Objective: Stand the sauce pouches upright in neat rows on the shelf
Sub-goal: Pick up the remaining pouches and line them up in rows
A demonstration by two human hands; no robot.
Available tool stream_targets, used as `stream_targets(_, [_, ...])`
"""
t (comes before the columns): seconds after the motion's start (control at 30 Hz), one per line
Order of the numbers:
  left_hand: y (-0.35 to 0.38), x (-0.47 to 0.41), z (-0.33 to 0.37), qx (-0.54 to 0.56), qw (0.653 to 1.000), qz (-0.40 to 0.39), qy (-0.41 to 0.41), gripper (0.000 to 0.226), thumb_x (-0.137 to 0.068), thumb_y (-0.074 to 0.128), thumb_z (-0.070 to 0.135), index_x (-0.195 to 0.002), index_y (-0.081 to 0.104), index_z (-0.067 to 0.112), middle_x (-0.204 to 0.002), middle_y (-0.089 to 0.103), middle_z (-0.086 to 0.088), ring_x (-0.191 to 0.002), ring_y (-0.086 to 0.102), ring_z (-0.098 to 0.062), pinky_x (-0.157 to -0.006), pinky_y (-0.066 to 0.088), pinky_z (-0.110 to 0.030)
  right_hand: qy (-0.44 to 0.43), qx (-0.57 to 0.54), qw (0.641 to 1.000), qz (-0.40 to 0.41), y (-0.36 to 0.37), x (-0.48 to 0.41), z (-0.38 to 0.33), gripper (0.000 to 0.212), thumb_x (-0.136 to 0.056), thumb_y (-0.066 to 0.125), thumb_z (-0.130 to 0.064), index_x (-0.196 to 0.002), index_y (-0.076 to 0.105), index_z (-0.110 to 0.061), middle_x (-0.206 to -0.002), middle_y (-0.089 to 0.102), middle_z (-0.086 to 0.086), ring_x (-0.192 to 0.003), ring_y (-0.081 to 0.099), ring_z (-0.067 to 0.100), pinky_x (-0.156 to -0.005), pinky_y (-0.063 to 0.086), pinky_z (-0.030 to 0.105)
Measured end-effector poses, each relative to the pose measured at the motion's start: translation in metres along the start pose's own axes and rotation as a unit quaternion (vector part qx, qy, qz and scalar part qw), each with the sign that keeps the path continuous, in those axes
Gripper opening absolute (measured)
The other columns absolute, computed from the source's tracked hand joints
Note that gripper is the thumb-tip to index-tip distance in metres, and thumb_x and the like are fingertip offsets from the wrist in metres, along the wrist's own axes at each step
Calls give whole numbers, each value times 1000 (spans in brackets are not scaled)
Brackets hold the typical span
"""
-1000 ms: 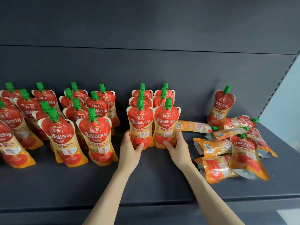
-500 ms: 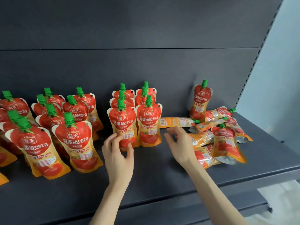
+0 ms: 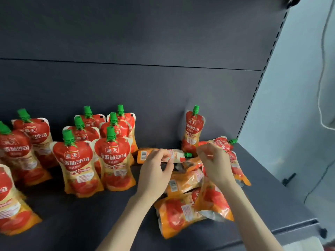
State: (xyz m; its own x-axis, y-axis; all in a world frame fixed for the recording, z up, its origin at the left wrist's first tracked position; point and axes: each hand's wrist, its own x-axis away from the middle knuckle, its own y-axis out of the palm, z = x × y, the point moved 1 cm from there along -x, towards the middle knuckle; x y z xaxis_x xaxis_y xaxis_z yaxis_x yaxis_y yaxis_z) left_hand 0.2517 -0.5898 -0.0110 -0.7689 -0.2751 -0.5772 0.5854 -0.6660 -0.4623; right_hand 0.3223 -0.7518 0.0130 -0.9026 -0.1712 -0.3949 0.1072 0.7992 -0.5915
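Both my hands have left the standing rows for the heap: left hand fingers pinch the crosswise-lying pouch, cap pointing right; right hand curls onto another pouch.

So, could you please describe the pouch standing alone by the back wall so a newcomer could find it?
Start at the shelf's back panel and go right, past the upright rows. Above the toppled pile, one pouch stands leaning on the panel, the only upright one there.

Both forearms reach fwd, bare. Left hand palm down, fingers curled in a pinch. Right hand raised, fingers bent, loosely closed.
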Motion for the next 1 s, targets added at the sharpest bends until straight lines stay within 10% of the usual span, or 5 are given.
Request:
stream_targets(0.4, [62, -65, -43, -161, 955, -139, -205, 46, -85, 60, 46, -123, 55, 20, -126, 55, 0, -115, 52, -19, -90, 44, -31, -7, -57, 988, -143, 3, -95, 64, 38, -85, 64, -39, -111, 55, -13, -101, 62, -4, -93, 60, 16, -81, 50, 28])
stream_targets(0.7, [55, -77, -60, -327, 900, -246, -154, 56, -78, 54, 66, -127, 48, 38, -131, 52, 11, -124, 42, -16, -99, 32, -37, -12, -137, 979, -153, 34, -112, 74, 24, -85, 67, -24, -104, 58, -13, -101, 68, 0, -90, 64, 15, -77, 50, 24])
stream_targets(1.0, [59, -78, -64, -260, 943, -146, -145, 44, -71, 68, 58, -105, 62, 30, -94, 52, 12, -94, 45, -11, -89, 35, -34, -17, -178, 977, -115, 37, -109, 82, 18, -88, 64, -25, -101, 60, -14, -95, 66, -8, -88, 62, 8, -71, 46, 12])
